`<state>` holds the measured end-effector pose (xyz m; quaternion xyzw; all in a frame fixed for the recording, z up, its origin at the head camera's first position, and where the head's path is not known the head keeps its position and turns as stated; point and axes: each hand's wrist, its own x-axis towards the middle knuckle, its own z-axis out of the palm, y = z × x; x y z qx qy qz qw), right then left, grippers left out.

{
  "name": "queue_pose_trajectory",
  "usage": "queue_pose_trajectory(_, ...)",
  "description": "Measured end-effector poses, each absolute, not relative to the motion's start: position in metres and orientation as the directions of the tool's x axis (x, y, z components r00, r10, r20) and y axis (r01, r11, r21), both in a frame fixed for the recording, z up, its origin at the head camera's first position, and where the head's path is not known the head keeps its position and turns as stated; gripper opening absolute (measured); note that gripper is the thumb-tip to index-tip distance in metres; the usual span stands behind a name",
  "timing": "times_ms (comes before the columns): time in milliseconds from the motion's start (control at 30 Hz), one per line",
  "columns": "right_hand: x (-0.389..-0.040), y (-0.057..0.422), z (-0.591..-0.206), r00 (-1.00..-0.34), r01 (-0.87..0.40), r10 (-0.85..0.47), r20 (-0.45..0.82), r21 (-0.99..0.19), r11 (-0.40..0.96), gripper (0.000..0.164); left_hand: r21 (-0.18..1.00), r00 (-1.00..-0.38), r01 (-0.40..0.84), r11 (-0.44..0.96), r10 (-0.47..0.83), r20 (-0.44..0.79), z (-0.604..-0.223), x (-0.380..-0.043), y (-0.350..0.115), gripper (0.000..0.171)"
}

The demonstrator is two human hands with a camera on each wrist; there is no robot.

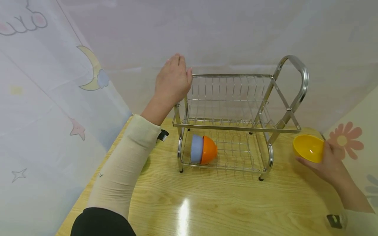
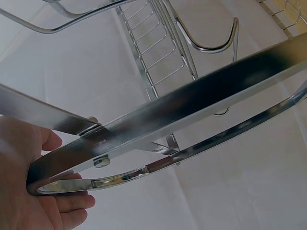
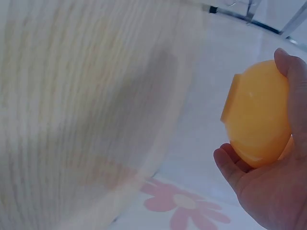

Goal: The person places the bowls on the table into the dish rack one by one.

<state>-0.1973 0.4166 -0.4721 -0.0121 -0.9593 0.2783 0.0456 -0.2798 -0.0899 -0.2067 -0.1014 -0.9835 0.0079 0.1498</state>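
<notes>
A two-tier metal dish rack [image 1: 236, 127] stands on the wooden table. My left hand [image 1: 172, 78] holds the top of its left side handle; in the left wrist view the handle's curved end [image 2: 53, 175] sits against the palm, between thumb and fingers. At the rack's right, my right hand [image 1: 330, 164] grips a yellow bowl [image 1: 308, 147], apart from the rack and tilted, thumb on one side and fingers on the other. On the lower tier's left end, a light blue bowl [image 1: 196, 149] and an orange bowl [image 1: 209, 150] stand on edge against each other.
The wooden table [image 1: 224, 203] runs in front of the rack. Printed cloth [image 1: 141, 39] hangs behind and at both sides. Partly behind my left forearm, something green [image 1: 146, 165] shows on the table. The upper tier [image 1: 227, 98] has upright wire dividers.
</notes>
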Motion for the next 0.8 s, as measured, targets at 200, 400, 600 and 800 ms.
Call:
queue_pose_trajectory(200,-0.189,0.403,-0.462,-0.984,-0.083,0.016,0.175,-0.54,0.837,0.102,-0.05,-0.934,0.199,0.979,0.205,0.293,-0.205,-0.277,-0.091,0.066)
queue_pose_trajectory(400,-0.178,0.392,-0.453,-0.964,-0.146,0.003,0.264,-0.542,0.827,0.097,-0.049,-0.935,0.197,0.979,0.203,0.293,-0.205,-0.276,-0.09,0.065)
queue_pose_trajectory(600,-0.165,0.38,-0.441,-0.958,-0.176,-0.014,0.285,-0.55,0.816,0.101,-0.052,-0.932,0.203,0.978,0.209,0.297,-0.206,-0.277,-0.09,0.066)
queue_pose_trajectory(800,-0.155,0.372,-0.432,-0.932,-0.255,-0.06,0.357,-0.53,0.809,0.109,-0.054,-0.93,0.205,0.977,0.212,0.299,-0.206,-0.277,-0.091,0.065)
